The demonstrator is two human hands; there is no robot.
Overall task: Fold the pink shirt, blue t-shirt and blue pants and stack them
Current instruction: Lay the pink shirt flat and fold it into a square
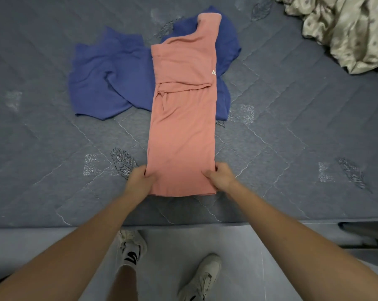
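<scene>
The pink shirt (pixel 182 118) lies on the grey quilted bed (pixel 53 127) as a long narrow strip, its sides folded in, running away from me. My left hand (pixel 140 178) grips its near left corner and my right hand (pixel 221 175) grips its near right corner, thumbs on top of the cloth. Crumpled blue cloth (pixel 109 83) lies under and beside the shirt's far half, spreading to the left and right. I cannot tell the blue t-shirt from the blue pants in that heap.
A beige patterned blanket (pixel 346 29) is bunched at the bed's far right corner. The bed's near edge (pixel 183 223) runs just below the shirt. Below it are the pale floor and my two shoes (pixel 131 246).
</scene>
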